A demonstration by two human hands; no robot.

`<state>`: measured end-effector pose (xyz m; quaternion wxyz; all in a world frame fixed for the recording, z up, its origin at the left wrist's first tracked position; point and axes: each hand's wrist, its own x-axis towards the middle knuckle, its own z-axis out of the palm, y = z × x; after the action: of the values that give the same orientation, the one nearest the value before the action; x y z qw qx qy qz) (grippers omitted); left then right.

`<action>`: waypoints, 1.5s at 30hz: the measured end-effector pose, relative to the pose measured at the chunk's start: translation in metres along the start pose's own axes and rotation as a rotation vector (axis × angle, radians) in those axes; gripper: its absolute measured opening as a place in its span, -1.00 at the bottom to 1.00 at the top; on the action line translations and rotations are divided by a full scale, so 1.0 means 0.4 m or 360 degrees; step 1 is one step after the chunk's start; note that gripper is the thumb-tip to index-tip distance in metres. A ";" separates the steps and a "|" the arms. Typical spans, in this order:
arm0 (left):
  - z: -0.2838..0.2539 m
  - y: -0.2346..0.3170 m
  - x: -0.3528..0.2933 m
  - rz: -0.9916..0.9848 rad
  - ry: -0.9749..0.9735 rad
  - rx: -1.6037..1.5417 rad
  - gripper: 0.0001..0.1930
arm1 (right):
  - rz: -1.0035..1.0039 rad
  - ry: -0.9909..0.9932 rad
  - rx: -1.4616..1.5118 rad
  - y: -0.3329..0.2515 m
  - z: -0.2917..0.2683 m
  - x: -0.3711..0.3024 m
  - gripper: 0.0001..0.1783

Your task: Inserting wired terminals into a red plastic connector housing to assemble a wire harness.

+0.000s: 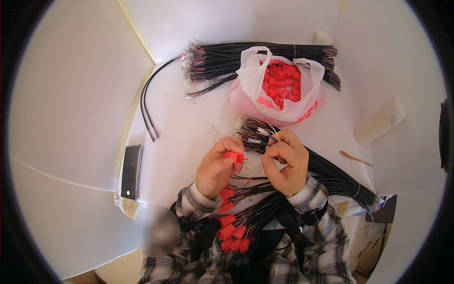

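Note:
Between the thumb and fingers of my left hand (211,169) is a small red connector housing (232,156). My right hand (290,164) is closed in a pinch on a few thin coloured wires (274,137), just right of the housing and apart from it. Crimped metal terminals (255,140) show beside the right fingertips. Beneath and beyond that hand stretches a bundle of black cables (331,165), running toward the lower right. Closer to my body lie several black cables ending in red housings (227,231).
A white plastic bag (251,78) full of red housings (283,80) stands at the back, against another black cable bundle (217,59). One looped cable (144,104) lies left of it. A phone (131,173) rests at the left edge, a white bottle (379,121) at the right.

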<state>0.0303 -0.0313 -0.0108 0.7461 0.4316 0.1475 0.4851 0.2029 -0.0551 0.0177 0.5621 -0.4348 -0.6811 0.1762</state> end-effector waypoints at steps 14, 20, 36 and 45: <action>0.028 0.016 0.000 0.0298 -0.0057 0.0644 -0.74 | 0.0147 0.0044 0.0197 -0.006 -0.008 -0.001 -0.87; 0.001 0.002 0.000 0.0221 -0.0066 0.0829 -0.73 | 0.0129 0.0026 0.0214 -0.004 -0.003 -0.005 -0.88; -0.015 -0.003 -0.004 0.0234 -0.0012 0.1161 -0.47 | 0.0021 -0.0174 0.0428 0.009 0.007 -0.009 -0.95; 0.020 0.000 -0.003 0.0127 -0.0069 0.0626 -0.57 | 0.0045 -0.0135 0.0289 0.010 0.013 -0.005 -0.95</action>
<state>0.0346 -0.0363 -0.0063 0.6305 0.5849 0.2059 0.4668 0.1999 -0.0532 0.0120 0.5674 -0.3838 -0.6793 0.2633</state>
